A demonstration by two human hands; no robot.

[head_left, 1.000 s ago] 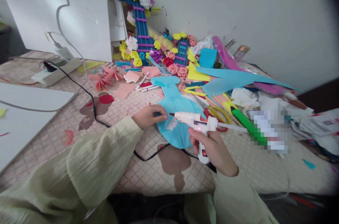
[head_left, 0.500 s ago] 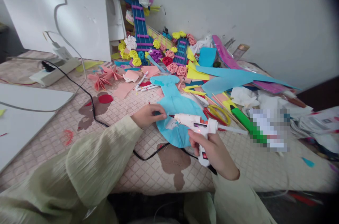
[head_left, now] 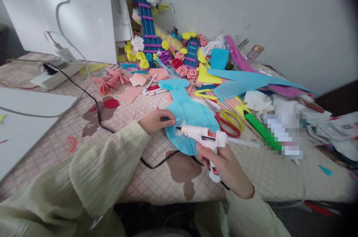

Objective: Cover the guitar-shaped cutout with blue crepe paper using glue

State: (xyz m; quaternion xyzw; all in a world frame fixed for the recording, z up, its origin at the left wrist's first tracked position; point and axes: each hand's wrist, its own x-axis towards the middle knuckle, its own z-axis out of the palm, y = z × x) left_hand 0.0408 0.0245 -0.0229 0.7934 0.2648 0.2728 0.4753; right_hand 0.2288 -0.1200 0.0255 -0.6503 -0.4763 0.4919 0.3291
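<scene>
A light-blue paper-covered guitar-shaped cutout (head_left: 195, 112) lies on the table in front of me. White, stringy glue-like marks show on its lower left part. My right hand (head_left: 216, 160) is wrapped round the handle of a white hot glue gun (head_left: 201, 134), its red light lit and a glue stick jutting from the back. The dark nozzle points left, just over the cutout. My left hand (head_left: 158, 120) is closed at the cutout's left edge, thumb and forefinger together, close to the nozzle; exactly what lies between the fingertips is hidden.
Red and yellow scissors (head_left: 231, 123), a green marker (head_left: 263, 130) and blue paper strips (head_left: 243, 80) lie to the right. Flower-decorated paper guitars (head_left: 149, 28) stand at the back. A black cord (head_left: 97, 112) crosses the table from a power strip (head_left: 57, 76). White boards are at left.
The glue gun has shifted slightly left and down with my right hand, its nozzle now lower over the cutout. My left hand has hardly moved.
</scene>
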